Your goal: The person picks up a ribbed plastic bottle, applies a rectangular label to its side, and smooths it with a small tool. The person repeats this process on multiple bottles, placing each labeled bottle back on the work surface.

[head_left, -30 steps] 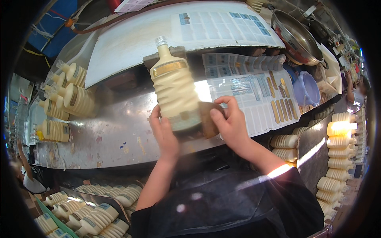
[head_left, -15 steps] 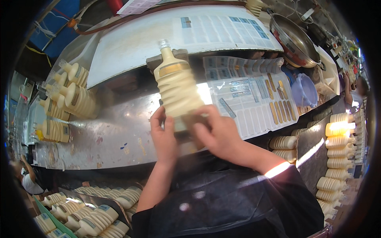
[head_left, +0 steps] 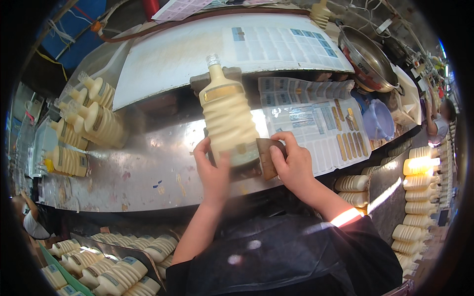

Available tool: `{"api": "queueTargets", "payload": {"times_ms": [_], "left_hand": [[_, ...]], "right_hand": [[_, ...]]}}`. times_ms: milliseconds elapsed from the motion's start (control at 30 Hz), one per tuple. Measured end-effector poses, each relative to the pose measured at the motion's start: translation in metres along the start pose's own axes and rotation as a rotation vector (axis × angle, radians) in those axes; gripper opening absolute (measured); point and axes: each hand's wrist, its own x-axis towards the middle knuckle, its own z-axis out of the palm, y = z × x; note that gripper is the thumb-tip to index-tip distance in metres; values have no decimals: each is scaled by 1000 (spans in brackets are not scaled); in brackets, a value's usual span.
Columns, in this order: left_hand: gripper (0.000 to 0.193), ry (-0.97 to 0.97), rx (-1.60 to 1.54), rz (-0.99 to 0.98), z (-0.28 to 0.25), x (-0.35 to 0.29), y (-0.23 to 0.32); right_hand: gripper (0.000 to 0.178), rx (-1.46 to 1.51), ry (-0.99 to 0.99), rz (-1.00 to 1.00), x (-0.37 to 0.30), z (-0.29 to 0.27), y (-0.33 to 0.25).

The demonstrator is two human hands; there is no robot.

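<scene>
A cream bottle (head_left: pixel 229 116) with wavy ridged sides, a clear neck and a gold band lies in front of me, its neck end propped on a dark block (head_left: pixel 200 83). My left hand (head_left: pixel 213 172) grips the bottle's lower left side, with the thumb, somewhat blurred, over its front near the base. Near that thumb a small gold patch (head_left: pixel 241 148) shows on the bottle. In my right hand (head_left: pixel 294 165) is a flat brown rectangular piece (head_left: pixel 267 158), pinched between thumb and fingers, beside the bottle's lower right edge.
Sheets of gold and blue labels (head_left: pixel 316 123) lie right of the bottle. Several cream bottles (head_left: pixel 101 123) stand at the left of the metal table (head_left: pixel 143 182). Behind are a white board (head_left: pixel 173 49), a large pan (head_left: pixel 368 56) and a purple bucket (head_left: pixel 378 118). More bottles (head_left: pixel 116 276) fill crates below.
My right hand has moved right, off the bottle's front to its lower right edge, still with the brown piece. My left thumb has shifted onto the bottle near its base.
</scene>
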Motion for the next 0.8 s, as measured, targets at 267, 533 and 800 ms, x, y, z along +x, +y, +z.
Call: {"api": "queueTargets", "payload": {"times_ms": [267,533,800], "left_hand": [[43,42,9,17,-3,2,-12],[66,-73,184,247,-26,0,-44],[69,21,593,555,-19,3,-4]], "right_hand": [[26,201,-67,70,-4,22,17],[25,325,-10,130,0,2,6],[23,88,-146,-111,4,5,-29]]}}
